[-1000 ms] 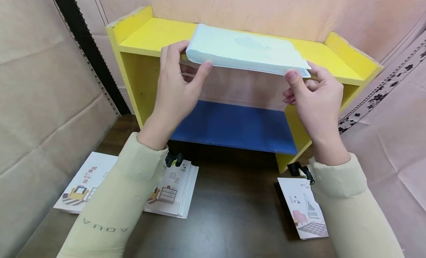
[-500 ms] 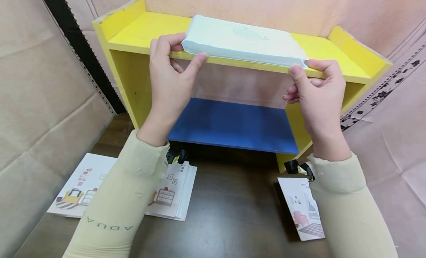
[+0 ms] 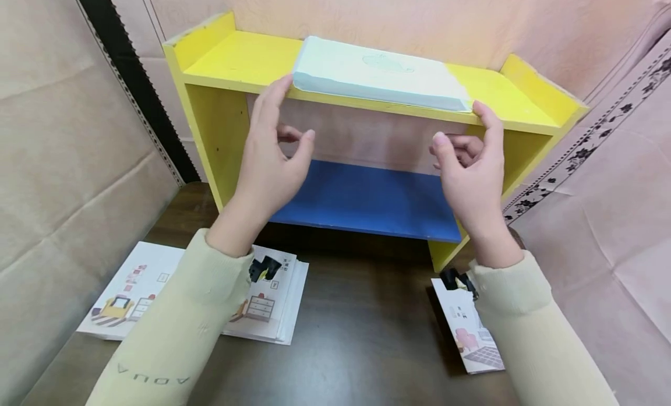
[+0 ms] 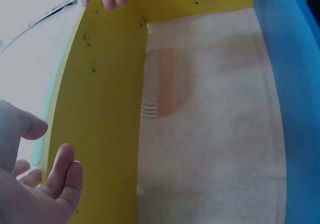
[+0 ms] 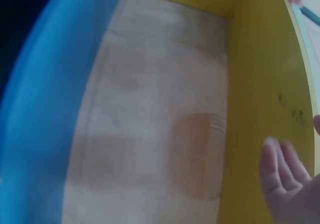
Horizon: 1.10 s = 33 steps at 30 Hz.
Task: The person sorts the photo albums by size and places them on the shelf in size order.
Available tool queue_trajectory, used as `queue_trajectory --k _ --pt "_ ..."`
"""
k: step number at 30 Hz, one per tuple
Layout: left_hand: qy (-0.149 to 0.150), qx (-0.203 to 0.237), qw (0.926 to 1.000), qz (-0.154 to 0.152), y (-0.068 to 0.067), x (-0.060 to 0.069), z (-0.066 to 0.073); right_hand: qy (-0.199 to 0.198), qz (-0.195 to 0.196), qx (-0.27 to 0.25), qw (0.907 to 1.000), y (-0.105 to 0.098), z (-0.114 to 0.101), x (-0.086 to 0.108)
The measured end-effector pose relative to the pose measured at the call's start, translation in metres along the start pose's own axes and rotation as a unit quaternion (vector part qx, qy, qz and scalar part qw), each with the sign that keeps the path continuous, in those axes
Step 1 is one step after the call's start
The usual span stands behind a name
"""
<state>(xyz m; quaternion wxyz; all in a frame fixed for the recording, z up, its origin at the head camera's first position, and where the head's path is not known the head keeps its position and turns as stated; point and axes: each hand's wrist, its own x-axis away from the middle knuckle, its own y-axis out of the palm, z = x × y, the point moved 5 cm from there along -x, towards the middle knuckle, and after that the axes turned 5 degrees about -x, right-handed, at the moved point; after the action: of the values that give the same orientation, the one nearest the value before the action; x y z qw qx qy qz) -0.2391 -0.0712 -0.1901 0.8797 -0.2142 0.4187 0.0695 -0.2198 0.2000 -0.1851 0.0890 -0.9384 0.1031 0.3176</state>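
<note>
A flat pale blue packet (image 3: 382,74) with a faint oval drawing lies along the top board of a yellow shelf unit (image 3: 251,56). My left hand (image 3: 275,144) is at its left end, index fingertip close to the corner, thumb and other fingers below the board's edge. Near the right end, my right hand (image 3: 472,167) has its index fingertip raised by the packet's corner, its other fingers bent loosely. Neither hand holds anything; whether the fingertips touch the packet, I cannot tell. In the left wrist view the left hand (image 4: 40,184) hovers beside the yellow board.
A blue lower board (image 3: 367,199) spans the unit. On the dark table (image 3: 356,336), white packets with furniture prints lie at the left (image 3: 131,301) and left of centre (image 3: 262,313), partly behind my sleeve. Another white printed packet (image 3: 466,330) lies at the right.
Both hands held the pale blue packet above the board's front edge; it came down onto the top board. My thumbs have since moved down and away, and the hands have let go.
</note>
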Motion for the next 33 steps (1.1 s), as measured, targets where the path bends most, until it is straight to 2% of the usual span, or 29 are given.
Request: queue_trajectory --k 3,7,13,19,23,27,31,33 --pt "0.032 -0.02 0.9988 -0.03 0.0 0.015 -0.002 -0.034 -0.009 0.011 0.9993 0.007 0.0 0.015" --pt "0.034 -0.04 0.9968 -0.06 -0.002 0.042 -0.006 -0.053 -0.031 -0.013 0.998 0.021 0.007 0.041" --pt "-0.026 -0.088 0.9906 -0.102 -0.011 0.088 -0.023 -0.018 -0.099 -0.037 0.9942 0.045 0.032 0.086" --pt "-0.096 -0.129 0.9767 -0.142 -0.012 0.135 -0.049 0.063 -0.162 -0.036 0.9841 0.066 0.061 0.122" --pt "-0.13 -0.145 0.968 -0.158 -0.01 0.162 -0.066 0.114 -0.194 -0.033 0.9738 0.078 0.077 0.143" --pt "-0.161 -0.159 0.9595 -0.168 -0.01 0.18 -0.078 0.14 -0.213 -0.025 0.9666 0.085 0.104 0.161" --pt "-0.187 -0.173 0.9501 -0.18 -0.009 0.192 -0.085 0.145 -0.221 -0.015 0.9642 0.091 0.132 0.176" --pt "-0.19 -0.179 0.9472 -0.185 -0.009 0.196 -0.087 0.152 -0.225 -0.017 0.9622 0.094 0.135 0.181"
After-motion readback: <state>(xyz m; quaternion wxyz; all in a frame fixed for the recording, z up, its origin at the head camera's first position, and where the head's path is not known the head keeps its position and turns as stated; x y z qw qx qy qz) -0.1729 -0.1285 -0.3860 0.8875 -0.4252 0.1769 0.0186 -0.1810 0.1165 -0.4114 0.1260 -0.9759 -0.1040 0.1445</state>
